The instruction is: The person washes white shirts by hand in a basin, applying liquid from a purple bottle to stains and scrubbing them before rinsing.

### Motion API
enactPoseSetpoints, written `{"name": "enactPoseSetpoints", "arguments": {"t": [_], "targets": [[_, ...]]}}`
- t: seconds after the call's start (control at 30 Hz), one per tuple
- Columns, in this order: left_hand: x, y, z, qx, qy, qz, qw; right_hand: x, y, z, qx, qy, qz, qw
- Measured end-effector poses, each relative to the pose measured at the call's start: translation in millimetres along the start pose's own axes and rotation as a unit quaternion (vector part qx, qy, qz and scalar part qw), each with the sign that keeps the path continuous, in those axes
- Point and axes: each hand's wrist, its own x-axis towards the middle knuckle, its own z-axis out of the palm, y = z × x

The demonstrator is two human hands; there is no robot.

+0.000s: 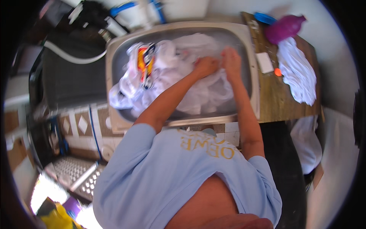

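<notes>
Your left hand [205, 65] is balled up on the white laundry [198, 89], its fingers curled shut with cloth bunched under the knuckles. Your right hand [231, 61] lies just beside it, touching or nearly touching, fingers stretched out fairly flat and pressing down on the same wet cloth; you cannot tell from here whether they pinch any of it.

The laundry fills most of the steel sink [249, 57]. It heaps highest on the left, where a garment with red, yellow and dark print [145, 63] lies on top, and a white fold spills up against the left wall near the front corner. The bare metal you have is along the right wall and the far right corner, just past your right hand; the near rim shows as a thin strip under your forearms.

To the right, the wooden bench [274, 99] butts against the sink's edge. A white bar of soap [264, 62] sits close to that edge, an orange spot just past it, then a white cloth [298, 72] draped down the bench, with a purple bottle [284, 27] at the far end. A white hose [72, 57] curves in at the sink's left corner.
</notes>
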Motion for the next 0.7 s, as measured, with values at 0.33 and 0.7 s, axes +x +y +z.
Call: {"name": "enactPoseSetpoints", "arguments": {"t": [0.33, 0.7], "targets": [[-18, 7, 15, 0.124, 0.249, 0.262, 0.924, -38, -29, -37, -0.239, -0.062, -0.162, 0.955], [-8, -7, 12, 0.120, 0.139, 0.141, 0.973, -16, -47, -140, -0.148, -0.097, -0.207, 0.962]]}}
